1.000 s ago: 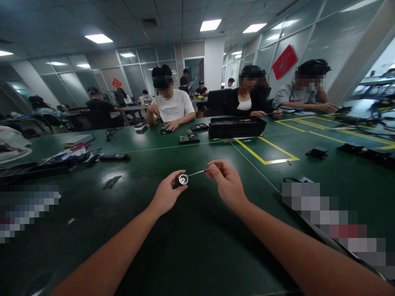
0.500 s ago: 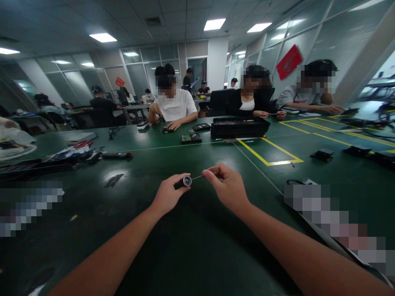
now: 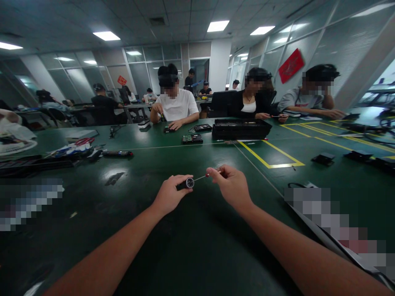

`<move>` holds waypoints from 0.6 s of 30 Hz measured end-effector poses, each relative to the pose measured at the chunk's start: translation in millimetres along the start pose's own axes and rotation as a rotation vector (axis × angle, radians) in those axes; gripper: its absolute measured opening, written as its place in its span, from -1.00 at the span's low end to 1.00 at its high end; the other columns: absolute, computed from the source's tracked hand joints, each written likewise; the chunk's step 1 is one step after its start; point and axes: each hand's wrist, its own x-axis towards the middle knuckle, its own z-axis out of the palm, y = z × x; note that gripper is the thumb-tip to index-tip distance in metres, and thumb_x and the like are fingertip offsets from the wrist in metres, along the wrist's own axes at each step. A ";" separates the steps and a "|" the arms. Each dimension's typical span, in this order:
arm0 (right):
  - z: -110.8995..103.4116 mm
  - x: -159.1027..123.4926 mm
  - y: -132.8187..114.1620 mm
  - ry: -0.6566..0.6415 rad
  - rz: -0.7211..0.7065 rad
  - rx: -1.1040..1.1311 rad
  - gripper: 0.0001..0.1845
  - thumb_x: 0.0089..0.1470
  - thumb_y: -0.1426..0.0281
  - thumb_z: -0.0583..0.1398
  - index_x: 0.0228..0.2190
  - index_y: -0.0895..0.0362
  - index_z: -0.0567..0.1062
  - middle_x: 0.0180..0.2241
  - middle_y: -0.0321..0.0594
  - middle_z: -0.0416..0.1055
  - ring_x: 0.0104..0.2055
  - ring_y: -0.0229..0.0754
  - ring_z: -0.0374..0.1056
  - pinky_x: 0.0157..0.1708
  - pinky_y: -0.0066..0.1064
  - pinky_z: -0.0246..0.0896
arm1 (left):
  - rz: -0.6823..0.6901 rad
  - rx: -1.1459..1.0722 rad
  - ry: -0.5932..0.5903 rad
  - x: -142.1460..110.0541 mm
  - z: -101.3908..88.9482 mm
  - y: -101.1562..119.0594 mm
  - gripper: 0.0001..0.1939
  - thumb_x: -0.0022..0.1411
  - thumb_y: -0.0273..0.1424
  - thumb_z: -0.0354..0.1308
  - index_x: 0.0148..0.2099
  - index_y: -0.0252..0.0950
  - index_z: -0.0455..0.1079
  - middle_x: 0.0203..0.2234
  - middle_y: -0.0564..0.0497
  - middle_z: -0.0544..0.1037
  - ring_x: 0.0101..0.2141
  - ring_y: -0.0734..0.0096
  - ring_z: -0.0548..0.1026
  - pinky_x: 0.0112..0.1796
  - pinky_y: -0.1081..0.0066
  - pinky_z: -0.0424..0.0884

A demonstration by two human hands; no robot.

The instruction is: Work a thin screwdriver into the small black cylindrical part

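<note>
The green-topped desk (image 3: 154, 255) gave elbow room, its long black box (image 3: 242, 130) well beyond reach-level clutter. The right hand (image 3: 236, 189) pinched a thin red-handled screwdriver (image 3: 207, 175); near the middle, the left hand (image 3: 168, 195) gripped a dark, silver-rimmed cylinder (image 3: 189, 183), the shaft apparently at its rim. Whether anything inside was loose couldn't be told.
</note>
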 end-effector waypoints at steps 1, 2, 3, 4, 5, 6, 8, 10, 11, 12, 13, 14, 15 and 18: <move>-0.3 0.2 0.6 -0.010 -0.006 -0.020 -0.55 0.10 -0.02 0.23 -0.55 0.08 0.51 -0.61 -0.28 0.43 -0.57 -0.22 0.29 -0.54 -0.36 0.08 | -0.006 0.003 0.003 0.0 0.0 0.2 -0.56 0.16 -0.45 0.32 0.09 -0.04 0.50 0.00 0.00 0.57 0.04 0.12 0.47 0.16 0.03 0.26; -0.6 0.2 1.1 -0.015 -0.016 -0.043 -0.54 0.11 -0.03 0.23 -0.56 0.08 0.50 -0.62 -0.29 0.42 -0.58 -0.22 0.27 -0.55 -0.36 0.07 | -0.011 0.005 0.007 0.1 0.1 0.2 -0.56 0.16 -0.45 0.32 0.09 -0.04 0.50 0.00 0.00 0.57 0.04 0.12 0.47 0.16 0.02 0.25; -0.8 0.2 1.5 -0.017 -0.032 -0.068 -0.53 0.12 -0.03 0.22 -0.57 0.07 0.50 -0.63 -0.30 0.40 -0.59 -0.23 0.26 -0.55 -0.35 0.06 | -0.015 0.005 0.010 0.2 0.1 0.1 -0.56 0.17 -0.45 0.32 0.09 -0.04 0.50 0.00 -0.01 0.57 0.04 0.11 0.47 0.16 0.02 0.26; -0.9 0.1 1.8 -0.020 -0.049 -0.089 -0.54 0.13 -0.02 0.21 -0.55 0.07 0.51 -0.63 -0.30 0.41 -0.58 -0.22 0.27 -0.54 -0.35 0.07 | -0.016 0.007 0.015 0.4 0.0 -0.2 -0.56 0.17 -0.44 0.32 0.10 -0.04 0.49 0.00 -0.01 0.57 0.04 0.11 0.47 0.16 0.02 0.26; -0.9 -0.1 2.0 -0.028 -0.065 -0.102 -0.57 0.14 0.00 0.21 -0.51 0.07 0.53 -0.61 -0.29 0.42 -0.57 -0.21 0.29 -0.53 -0.34 0.09 | -0.016 0.013 0.018 0.7 -0.1 -0.6 -0.56 0.18 -0.43 0.32 0.11 -0.04 0.49 0.00 -0.01 0.56 0.04 0.12 0.47 0.16 0.03 0.26; -0.7 -0.5 2.0 -0.044 -0.080 -0.101 -0.61 0.16 0.03 0.21 -0.45 0.07 0.55 -0.58 -0.29 0.44 -0.54 -0.20 0.32 -0.52 -0.34 0.12 | -0.014 0.023 0.021 1.1 -0.4 -1.0 -0.56 0.18 -0.43 0.32 0.11 -0.04 0.48 0.00 -0.01 0.56 0.04 0.12 0.47 0.15 0.03 0.26; 0.0 -1.6 1.9 -0.090 -0.117 -0.074 -0.72 0.19 0.13 0.20 -0.30 0.07 0.55 -0.47 -0.26 0.51 -0.45 -0.16 0.40 -0.45 -0.33 0.21 | -0.013 0.052 0.027 1.8 -1.0 -1.8 -0.56 0.19 -0.42 0.32 0.12 -0.05 0.48 0.00 -0.01 0.56 0.04 0.12 0.47 0.15 0.02 0.26; 0.8 -2.8 1.5 -0.143 -0.175 -0.051 -0.79 0.21 0.23 0.18 -0.21 0.06 0.52 -0.35 -0.24 0.55 -0.33 -0.14 0.46 -0.34 -0.32 0.27 | -0.010 0.079 0.032 2.4 -1.7 -2.1 -0.56 0.19 -0.42 0.31 0.12 -0.07 0.47 0.01 -0.01 0.56 0.05 0.13 0.46 0.15 0.02 0.25; 1.1 -3.1 1.3 -0.163 -0.204 -0.054 -0.81 0.22 0.26 0.16 -0.20 0.06 0.50 -0.31 -0.23 0.55 -0.29 -0.14 0.46 -0.31 -0.32 0.28 | -0.009 0.089 0.034 2.6 -2.1 -1.9 -0.57 0.20 -0.43 0.31 0.12 -0.07 0.47 0.02 -0.01 0.56 0.06 0.14 0.46 0.16 0.02 0.25; 1.2 -3.1 1.1 -0.178 -0.222 -0.069 -0.81 0.24 0.27 0.13 -0.20 0.07 0.50 -0.30 -0.23 0.55 -0.28 -0.14 0.46 -0.30 -0.32 0.27 | -0.011 0.098 0.033 2.6 -2.3 -1.5 -0.57 0.20 -0.44 0.31 0.12 -0.08 0.47 0.02 -0.01 0.56 0.06 0.15 0.45 0.18 0.01 0.23; 1.3 -2.9 1.0 -0.189 -0.224 -0.095 -0.78 0.27 0.25 0.10 -0.23 0.07 0.50 -0.34 -0.25 0.54 -0.31 -0.15 0.45 -0.32 -0.33 0.25 | -0.015 0.109 0.031 2.6 -2.5 -0.9 -0.57 0.20 -0.45 0.31 0.11 -0.09 0.47 0.02 -0.01 0.56 0.06 0.15 0.45 0.19 -0.01 0.21; 1.3 -2.3 1.0 -0.195 -0.214 -0.128 -0.72 0.29 0.22 0.07 -0.26 0.07 0.52 -0.40 -0.26 0.52 -0.37 -0.17 0.43 -0.37 -0.34 0.22 | -0.019 0.120 0.026 2.4 -2.5 -0.1 -0.57 0.19 -0.45 0.31 0.11 -0.09 0.47 0.02 -0.01 0.56 0.06 0.15 0.46 0.21 -0.03 0.19; 1.4 -1.6 1.0 -0.192 -0.198 -0.167 -0.65 0.31 0.18 0.03 -0.31 0.07 0.53 -0.47 -0.28 0.49 -0.42 -0.18 0.41 -0.41 -0.34 0.18 | -0.023 0.129 0.021 2.2 -2.5 0.6 -0.57 0.19 -0.45 0.31 0.12 -0.09 0.47 0.02 0.00 0.56 0.06 0.15 0.46 0.22 -0.06 0.16; 2.2 -0.1 1.9 -0.169 -0.171 -0.242 -0.59 0.33 0.15 -0.01 -0.30 0.06 0.55 -0.51 -0.27 0.47 -0.47 -0.17 0.37 -0.44 -0.32 0.13 | -0.020 0.150 0.001 1.6 -2.0 2.2 -0.57 0.20 -0.43 0.30 0.12 -0.07 0.46 0.02 0.02 0.56 0.06 0.14 0.46 0.25 -0.14 0.08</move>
